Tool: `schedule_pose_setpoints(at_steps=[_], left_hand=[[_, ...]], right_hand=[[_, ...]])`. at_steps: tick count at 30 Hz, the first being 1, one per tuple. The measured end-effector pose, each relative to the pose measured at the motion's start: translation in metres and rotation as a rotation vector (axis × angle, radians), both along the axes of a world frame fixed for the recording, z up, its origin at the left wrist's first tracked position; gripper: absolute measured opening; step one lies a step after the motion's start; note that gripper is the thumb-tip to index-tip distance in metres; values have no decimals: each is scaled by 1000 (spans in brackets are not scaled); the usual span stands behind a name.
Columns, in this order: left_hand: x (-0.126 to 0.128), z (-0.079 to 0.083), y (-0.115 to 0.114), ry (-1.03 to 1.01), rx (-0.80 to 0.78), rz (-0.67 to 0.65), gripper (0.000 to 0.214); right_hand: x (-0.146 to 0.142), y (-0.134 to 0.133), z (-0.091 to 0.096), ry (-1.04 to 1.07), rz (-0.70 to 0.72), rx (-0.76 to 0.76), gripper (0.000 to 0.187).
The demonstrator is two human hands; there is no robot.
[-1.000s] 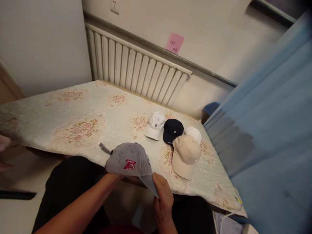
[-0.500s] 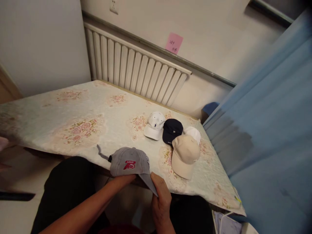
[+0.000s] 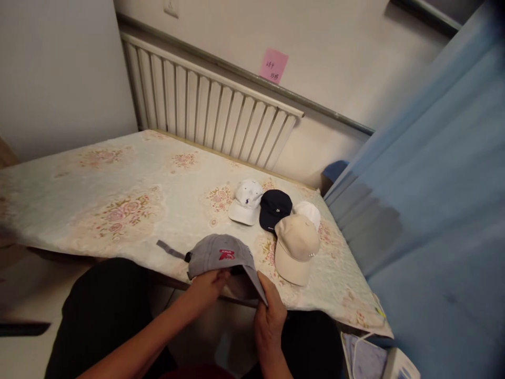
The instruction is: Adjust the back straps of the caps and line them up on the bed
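Note:
A grey baseball cap (image 3: 221,253) with a red printed patch is held up at the near edge of the bed, its opening tilted down toward me. My right hand (image 3: 270,308) grips the brim between thumb and fingers. At the lower rim of the crown is my left hand (image 3: 209,287), fingers curled against the edge and partly hidden by the cap. A loose strap (image 3: 170,249) sticks out from the cap's back. Beyond it on the bed lie a white cap (image 3: 246,201), a black cap (image 3: 275,209), a beige cap (image 3: 298,247) and another white cap (image 3: 309,212) partly behind the beige one.
The caps rest on a bed with a floral cover (image 3: 169,205). Behind it stand a radiator (image 3: 213,108) and a wall with a pink note (image 3: 273,66). A blue curtain (image 3: 430,210) hangs at the right, above a box (image 3: 400,364) at the lower right.
The grey cap has shifted slightly right and tipped so its dark inside shows. My left hand has drawn back from under the crown to its rim; my right hand stays on the brim.

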State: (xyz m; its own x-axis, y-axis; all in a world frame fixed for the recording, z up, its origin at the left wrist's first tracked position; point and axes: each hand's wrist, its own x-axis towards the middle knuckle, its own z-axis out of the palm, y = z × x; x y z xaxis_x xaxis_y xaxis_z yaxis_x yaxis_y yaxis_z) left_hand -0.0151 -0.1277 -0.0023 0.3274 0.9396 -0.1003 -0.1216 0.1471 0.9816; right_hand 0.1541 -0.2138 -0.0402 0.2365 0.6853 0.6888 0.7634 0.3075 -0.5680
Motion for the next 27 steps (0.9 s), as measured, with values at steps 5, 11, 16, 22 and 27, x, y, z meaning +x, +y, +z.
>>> schedule_pose_setpoints(at_steps=[5, 11, 16, 22, 27], left_hand=[[6, 16, -20, 2, 61, -177, 17], [10, 22, -25, -236, -237, 51, 21], [13, 40, -19, -443, -239, 112, 16], [20, 44, -17, -416, -283, 116, 19], [30, 45, -20, -333, -306, 119, 24]], right_hand=[[-9, 4, 1, -158, 38, 74, 47], [-20, 4, 3, -281, 58, 101, 48], [-22, 5, -4, -290, 85, 68, 51], [-33, 7, -9, -226, 62, -57, 58], [-44, 15, 4, -126, 9, -193, 60]])
